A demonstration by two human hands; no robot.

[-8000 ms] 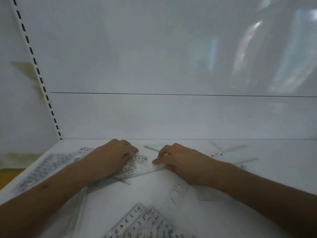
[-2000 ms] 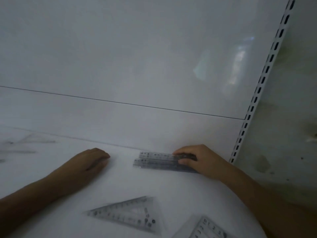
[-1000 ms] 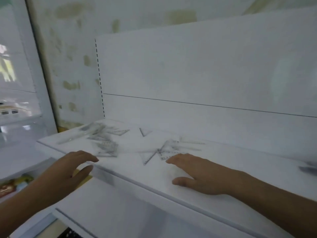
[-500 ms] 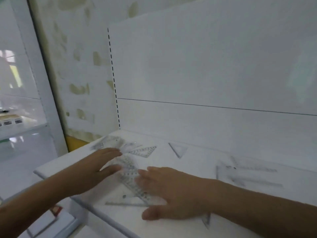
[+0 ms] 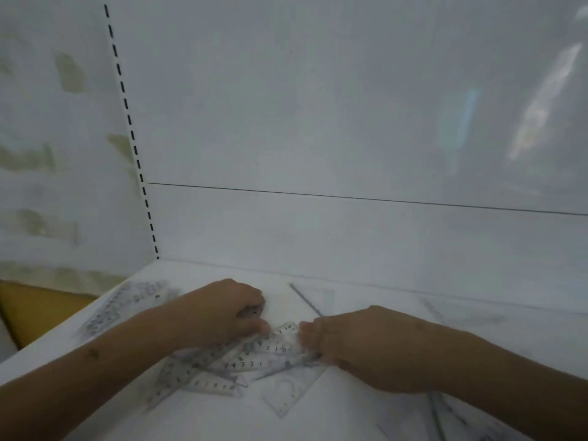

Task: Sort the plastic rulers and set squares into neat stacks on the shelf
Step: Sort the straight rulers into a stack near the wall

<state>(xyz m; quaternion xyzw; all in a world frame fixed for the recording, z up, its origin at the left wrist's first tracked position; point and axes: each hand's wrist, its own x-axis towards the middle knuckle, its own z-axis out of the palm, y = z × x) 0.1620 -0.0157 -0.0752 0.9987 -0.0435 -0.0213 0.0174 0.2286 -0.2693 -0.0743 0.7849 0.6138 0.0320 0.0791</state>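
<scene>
Blurred clear rulers (image 5: 127,308) at left on the white shelf (image 5: 366,418), left hand (image 5: 222,313) curled down on a loose pile of rulers and set squares (image 5: 241,361) at lower centre, right hand (image 5: 359,342) apparently pinching the pile's right end.

Dim, flat, greyish light fills the frame, with no hard shadows. Pale, streaky reflections glare off the glossy back panel (image 5: 350,106) at upper right. The whole view is soft; the clear rulers (image 5: 241,361) near bottom centre smear, their numerals barely legible, and those toward the lower edges blur further. Wide-angle distortion bends the slotted upright (image 5: 130,122) at left.
</scene>
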